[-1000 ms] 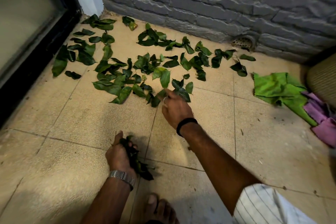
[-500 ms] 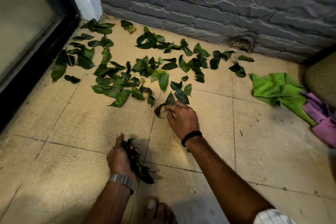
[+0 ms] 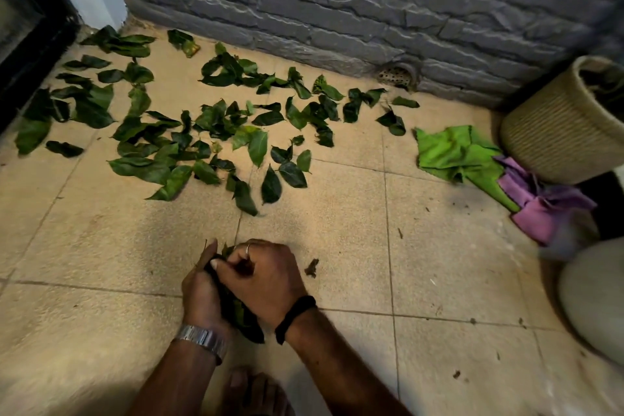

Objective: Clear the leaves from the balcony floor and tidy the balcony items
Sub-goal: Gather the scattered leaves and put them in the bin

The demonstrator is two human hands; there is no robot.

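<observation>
Several green leaves (image 3: 189, 132) lie scattered over the beige tiled floor (image 3: 337, 230) in front of the grey stone wall. My left hand (image 3: 201, 294), with a metal watch on its wrist, grips a bunch of dark leaves (image 3: 243, 317) low over the floor. My right hand (image 3: 266, 277), with a ring and a black wristband, is pressed against that bunch, its fingers curled on the leaves. Most of the bunch is hidden between the two hands. A small leaf scrap (image 3: 312, 267) lies just right of my right hand.
A green cloth (image 3: 456, 152) and a purple cloth (image 3: 540, 206) lie crumpled at the right, beside a woven basket (image 3: 553, 132). A drain grate (image 3: 396, 74) sits at the wall's foot. A dark door frame (image 3: 30, 54) runs along the left. My bare foot (image 3: 253, 392) is at the bottom.
My right hand has drawn back from the scattered leaves to my left hand, bringing the picked leaf to the bunch. The view has shifted so the basket shows.
</observation>
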